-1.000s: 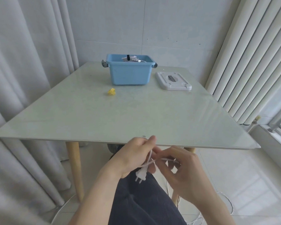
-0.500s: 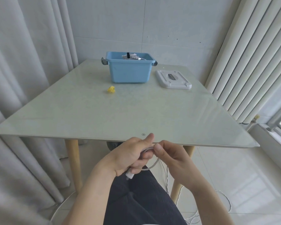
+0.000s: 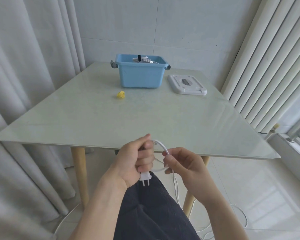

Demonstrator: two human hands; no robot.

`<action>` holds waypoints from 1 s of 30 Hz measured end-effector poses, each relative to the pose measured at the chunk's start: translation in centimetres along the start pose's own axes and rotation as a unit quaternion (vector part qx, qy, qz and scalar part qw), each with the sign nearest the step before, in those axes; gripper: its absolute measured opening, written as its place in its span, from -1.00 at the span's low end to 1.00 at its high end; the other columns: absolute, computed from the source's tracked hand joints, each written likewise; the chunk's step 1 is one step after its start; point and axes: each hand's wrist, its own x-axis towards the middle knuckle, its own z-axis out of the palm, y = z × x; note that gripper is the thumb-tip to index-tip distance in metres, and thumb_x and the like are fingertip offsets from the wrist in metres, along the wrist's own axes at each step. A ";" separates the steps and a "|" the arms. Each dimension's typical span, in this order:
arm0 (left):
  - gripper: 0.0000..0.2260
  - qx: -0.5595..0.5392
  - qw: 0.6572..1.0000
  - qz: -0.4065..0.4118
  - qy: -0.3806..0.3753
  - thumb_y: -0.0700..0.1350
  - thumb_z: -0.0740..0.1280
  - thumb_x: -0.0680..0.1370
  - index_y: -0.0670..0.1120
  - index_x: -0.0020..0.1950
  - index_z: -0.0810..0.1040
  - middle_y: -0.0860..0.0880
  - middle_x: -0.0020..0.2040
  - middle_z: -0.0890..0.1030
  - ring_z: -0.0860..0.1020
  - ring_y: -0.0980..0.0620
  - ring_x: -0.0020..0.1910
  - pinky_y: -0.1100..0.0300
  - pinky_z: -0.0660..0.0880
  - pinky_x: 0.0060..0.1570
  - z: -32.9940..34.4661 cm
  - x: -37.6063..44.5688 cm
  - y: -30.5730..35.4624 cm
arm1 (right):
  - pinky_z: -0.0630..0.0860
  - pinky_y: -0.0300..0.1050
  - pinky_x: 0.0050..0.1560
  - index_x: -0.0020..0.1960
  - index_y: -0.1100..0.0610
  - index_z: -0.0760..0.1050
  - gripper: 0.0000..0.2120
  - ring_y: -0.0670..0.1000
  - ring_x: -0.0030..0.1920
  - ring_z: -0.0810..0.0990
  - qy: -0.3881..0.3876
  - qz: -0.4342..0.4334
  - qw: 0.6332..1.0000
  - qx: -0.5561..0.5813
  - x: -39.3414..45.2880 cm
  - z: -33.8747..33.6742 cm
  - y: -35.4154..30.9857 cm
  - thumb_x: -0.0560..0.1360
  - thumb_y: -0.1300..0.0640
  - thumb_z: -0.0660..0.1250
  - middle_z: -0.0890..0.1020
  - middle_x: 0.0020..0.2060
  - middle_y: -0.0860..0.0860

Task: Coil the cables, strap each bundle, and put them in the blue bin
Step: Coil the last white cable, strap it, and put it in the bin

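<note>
The left hand (image 3: 137, 160) grips a thin white power cable (image 3: 160, 146) with its two-pin plug hanging below the fist, while the right hand (image 3: 184, 163) pinches the loop arching between them.

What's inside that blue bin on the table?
Above the blue bin's rim shows a pale coiled cable bundle with a black strap. The bin's wall hides anything lower down.

A thin white power cable (image 3: 160, 149) forms a small loop just in front of the table's near edge, gripped in the left hand (image 3: 137, 160) and pinched by the right hand (image 3: 182, 163); its two-pin plug (image 3: 145, 178) hangs prongs-down below the left fist, and the slack trails to the floor. The blue bin (image 3: 140, 73), open-topped with grey side handles, stands at the table's far side holding a strapped white bundle (image 3: 142, 59).
</note>
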 end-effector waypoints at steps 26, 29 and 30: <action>-0.75 -0.269 0.941 0.199 0.055 -0.10 0.04 0.70 -0.07 -0.09 0.43 0.06 -0.32 0.26 0.25 0.09 -0.43 0.25 0.30 -0.32 -2.0 -0.4 1.9 | 0.47 -0.20 -0.32 -0.12 0.11 0.60 -0.82 -0.06 -0.42 0.53 -0.044 0.142 0.946 -0.287 -0.6 -3.5 -0.9 0.55 0.00 0.40 0.64 -0.39 -0.02; -0.80 -0.237 0.931 0.270 0.069 -0.18 0.08 0.69 -0.09 -0.04 0.45 0.01 -0.24 0.45 0.47 0.06 -0.30 0.14 0.53 -0.06 -2.8 -0.4 2.2 | 0.55 -0.10 -0.24 -0.06 0.04 0.56 -0.85 -0.04 -0.35 0.62 -0.082 0.173 0.924 -0.332 -1.1 -3.1 -0.5 0.59 -0.01 0.31 0.69 -0.31 -0.03; -0.82 -0.209 0.930 0.289 0.086 -0.20 0.10 0.67 -0.11 -0.05 0.46 -0.01 -0.20 0.51 0.54 0.04 -0.24 0.10 0.58 0.03 -2.7 -0.4 2.2 | 0.56 -0.08 -0.25 -0.06 0.02 0.54 -0.86 -0.04 -0.36 0.62 -0.077 0.164 0.920 -0.346 -1.2 -2.7 -0.4 0.61 -0.01 0.29 0.69 -0.31 -0.04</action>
